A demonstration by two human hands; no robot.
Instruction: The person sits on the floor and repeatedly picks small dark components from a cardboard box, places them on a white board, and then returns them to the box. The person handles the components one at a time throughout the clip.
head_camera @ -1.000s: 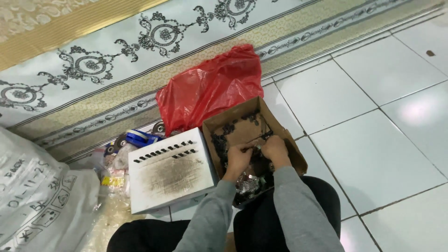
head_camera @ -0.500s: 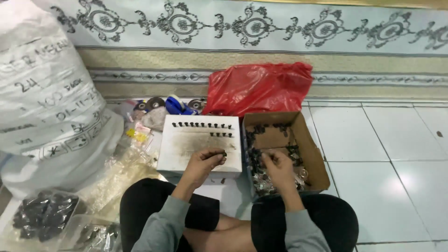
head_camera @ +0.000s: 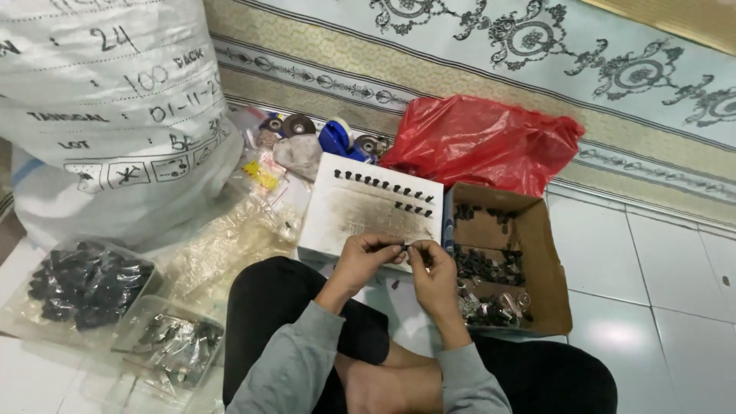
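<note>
Clearly both hands meet just below the middle of the frame, over the near edge of the white box (head_camera: 368, 211). The left hand (head_camera: 366, 259) and the right hand (head_camera: 433, 270) have their fingertips pinched together on one small dark part (head_camera: 404, 246), which spans the narrow gap between them; the other fingers curl in loosely. Whether it is one piece or two being joined is too small to tell.

On the white box lid, a row of small dark parts (head_camera: 383, 184) stands along the far edge, with a shorter row beneath it towards the right. Just to the right sits an open cardboard box (head_camera: 537, 238) holding a loose heap of similar dark pieces. A red plastic bag (head_camera: 483, 142) lies behind it, and a large white sack (head_camera: 115, 115) fills the upper left. Clear bags of dark parts (head_camera: 88, 284) lie at lower left.

The likely trouble is the grip itself: the part is tiny and held only by fingertips, so a slip would probably drop it onto the lap or the pale tiled floor (head_camera: 652, 268), or among the crumpled clear wrappers, where it would be hard to find. A careless wrist could also knock over the standing rows on the lid.
</note>
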